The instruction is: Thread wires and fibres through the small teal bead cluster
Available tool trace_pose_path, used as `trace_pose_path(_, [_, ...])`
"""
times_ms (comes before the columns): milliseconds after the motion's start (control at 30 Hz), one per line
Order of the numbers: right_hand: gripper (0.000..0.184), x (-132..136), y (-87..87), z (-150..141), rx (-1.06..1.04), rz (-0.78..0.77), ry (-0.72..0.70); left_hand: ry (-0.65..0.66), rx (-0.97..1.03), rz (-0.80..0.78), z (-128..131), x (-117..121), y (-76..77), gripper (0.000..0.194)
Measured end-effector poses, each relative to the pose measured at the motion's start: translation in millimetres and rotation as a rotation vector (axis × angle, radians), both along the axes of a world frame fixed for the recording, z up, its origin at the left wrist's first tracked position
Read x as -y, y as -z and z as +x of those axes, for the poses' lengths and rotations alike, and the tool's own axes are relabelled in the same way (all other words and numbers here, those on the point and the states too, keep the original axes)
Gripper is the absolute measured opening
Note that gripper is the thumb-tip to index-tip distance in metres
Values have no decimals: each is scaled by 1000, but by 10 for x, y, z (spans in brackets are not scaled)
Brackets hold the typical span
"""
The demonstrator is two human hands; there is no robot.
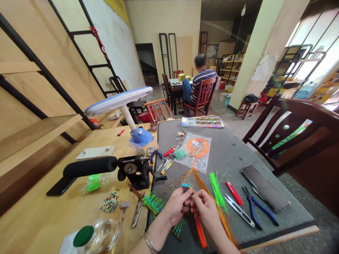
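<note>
My left hand (180,206) and my right hand (203,204) meet over the grey mat, fingertips pinched together. What lies between them is too small to make out; thin yellow-green strands and a cluster of small blue pieces (185,185) show just beyond the fingertips. An orange handle (200,231) sticks out below my right hand; whether that hand grips it cannot be seen. Long orange strands (209,190) run past my right wrist from a plastic bag with an orange coil (198,147). Green strands with blue bits (153,203) lie left of my hands.
Bright green strands (217,190), a red lighter (234,193), thread snips (239,211), blue-handled pliers (261,211) and a phone (265,187) lie rightward. Leftward are a black clamp device (135,171), coloured beads (110,201), a green-lidded jar (83,236) and a lamp (140,135). A person (201,83) sits beyond.
</note>
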State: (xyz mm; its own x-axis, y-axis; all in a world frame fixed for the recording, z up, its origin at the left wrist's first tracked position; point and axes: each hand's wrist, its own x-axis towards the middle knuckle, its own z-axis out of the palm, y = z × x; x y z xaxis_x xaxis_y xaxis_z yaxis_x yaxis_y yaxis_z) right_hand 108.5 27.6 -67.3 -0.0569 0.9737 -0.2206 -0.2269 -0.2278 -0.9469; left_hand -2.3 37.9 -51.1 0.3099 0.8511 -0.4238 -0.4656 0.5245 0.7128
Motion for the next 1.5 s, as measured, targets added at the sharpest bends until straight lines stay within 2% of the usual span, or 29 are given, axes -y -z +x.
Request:
trace_pose_path(533, [45, 12, -64, 10, -2, -12, -13, 3, -5, 44, -4, 3, 41, 42])
trace_pose_path(933, [45, 2, -105, 8, 3, -24, -11, -5, -91, 78, 5, 16, 21, 43])
trace_pose_path(1167, [48, 2, -86, 13, -7, -36, -16, -15, -120, 118, 7, 22, 70, 41])
trace_pose_path(1500, [48, 3, -81, 22, -10, -38, -16, -42, -147, 137, 20, 34, 36, 40])
